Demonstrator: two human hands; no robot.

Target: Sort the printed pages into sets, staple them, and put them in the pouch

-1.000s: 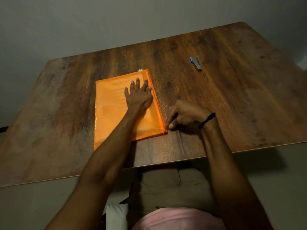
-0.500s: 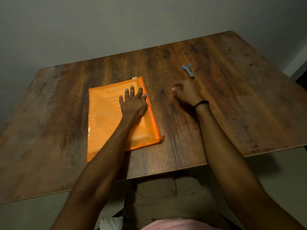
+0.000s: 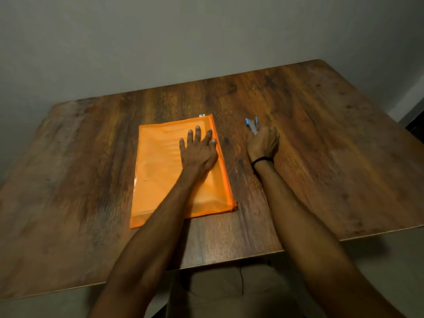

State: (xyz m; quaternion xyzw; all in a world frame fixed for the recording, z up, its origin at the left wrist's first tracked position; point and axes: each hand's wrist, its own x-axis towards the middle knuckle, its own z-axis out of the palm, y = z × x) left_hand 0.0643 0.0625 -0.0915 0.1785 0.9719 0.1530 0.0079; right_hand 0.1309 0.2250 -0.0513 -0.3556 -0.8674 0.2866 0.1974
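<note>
Shifting of the right hand (image 3: pixel 262 142) is noted. A second ago it was pinched at the near right corner of the pouch (image 3: pixel 160 180). It has since been carried across the worktop (image 3: pixel 332 157) to the stapler (image 3: pixel 251 123). Its fingers are now curled over the stapler's near end, with the blue-tipped far end left showing. A grip is judged, though the frame is slightly blurred there. A black band (image 3: pixel 261 159) is worn at that wrist.

The left hand (image 3: pixel 198 150) has not been moved. It is laid flat, fingers spread and straight, on the upper right part of the pouch, pressing it to the worktop.

Meaning for the task:
- Work at the zip edge is judged finished.
- The stapler is probably being taken up to be put aside, not used again.
- The task is judged to be at or near its end.

Container:
- The orange pouch lies flat, left of centre, with its zip edge along the right side.
- A small pale tab (image 3: pixel 202 115) is seen at the far right corner.
- Printed pages (image 3: pixel 165 152) are made out faintly through the translucent skin as a pale sheet with lines of text.
- Staples and the number of sets cannot be told.
- Whether the zip is fully drawn cannot be confirmed.
</note>
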